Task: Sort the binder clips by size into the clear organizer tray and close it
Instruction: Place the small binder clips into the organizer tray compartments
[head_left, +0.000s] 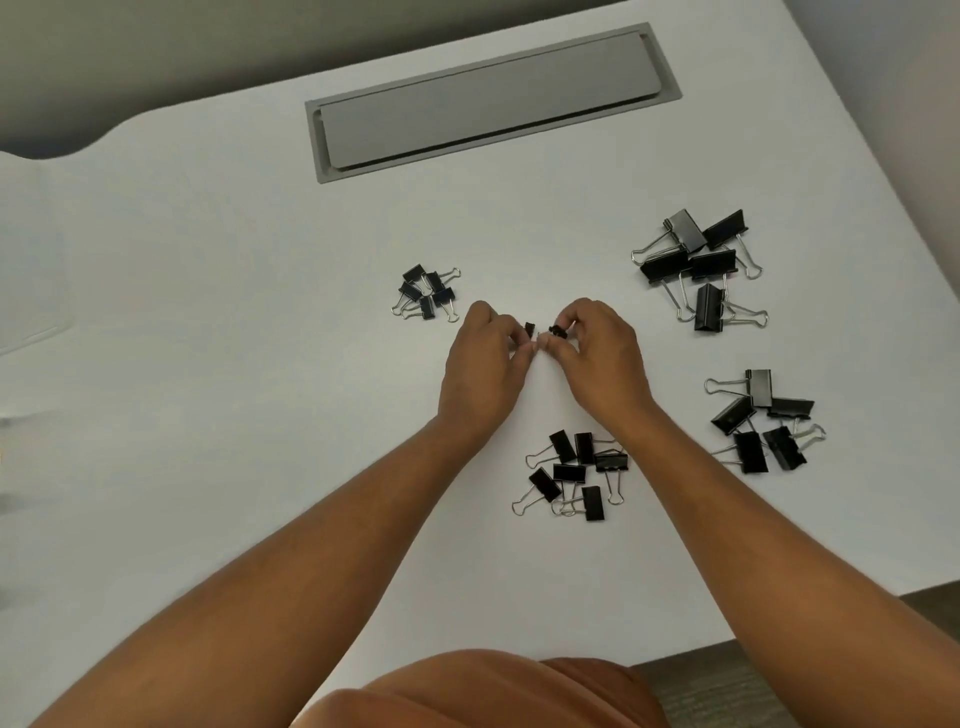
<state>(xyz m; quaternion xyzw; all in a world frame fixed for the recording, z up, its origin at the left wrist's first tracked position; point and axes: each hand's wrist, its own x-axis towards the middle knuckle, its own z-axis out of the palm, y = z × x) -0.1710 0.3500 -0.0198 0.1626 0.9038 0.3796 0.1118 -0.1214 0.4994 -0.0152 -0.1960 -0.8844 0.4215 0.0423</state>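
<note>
Black binder clips lie in separate piles on the white table (260, 415). The largest clips (698, 265) are at the back right. Medium-large ones (763, 423) sit at the right. A medium pile (574, 475) lies between my forearms, and small clips (426, 293) are left of my hands. My left hand (485, 358) pinches a tiny black clip (529, 329). My right hand (597, 348) pinches another tiny clip (558, 330). The two hands meet fingertip to fingertip at the table's middle. The clear organizer tray (31, 291) is faintly visible at the far left edge.
A grey cable-access flap (483, 104) is set into the table at the back. The table's front edge runs along the lower right, with floor (727, 691) beyond it. An orange-clad knee (483, 696) shows at the bottom.
</note>
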